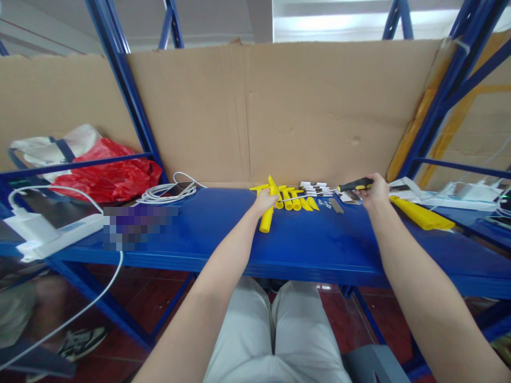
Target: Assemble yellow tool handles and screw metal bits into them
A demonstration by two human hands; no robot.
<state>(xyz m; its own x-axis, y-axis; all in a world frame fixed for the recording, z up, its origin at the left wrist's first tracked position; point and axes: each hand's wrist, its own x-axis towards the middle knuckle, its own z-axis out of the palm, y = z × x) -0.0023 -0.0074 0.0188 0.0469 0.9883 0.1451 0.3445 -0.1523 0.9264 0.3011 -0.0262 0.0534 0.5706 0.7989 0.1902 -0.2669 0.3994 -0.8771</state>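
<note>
My left hand (265, 201) is closed around a long yellow plastic piece (267, 217) that stands tilted on the blue shelf (223, 234). My right hand (376, 192) grips a screwdriver (354, 185) by its black and yellow handle, and its thin metal shaft points left toward the yellow piece. Between my hands lies a group of several more yellow plastic pieces (296, 200). Behind them are small white and dark parts (316, 187) and a small grey metal part (336, 205).
A cardboard sheet (279, 111) backs the shelf. A larger yellow piece (421, 214) lies at the right beside white chargers (463, 194). A coiled white cable (167, 192), a red bag (107, 178) and a white power strip (51, 234) sit left. Blue uprights (128, 90) frame the bay.
</note>
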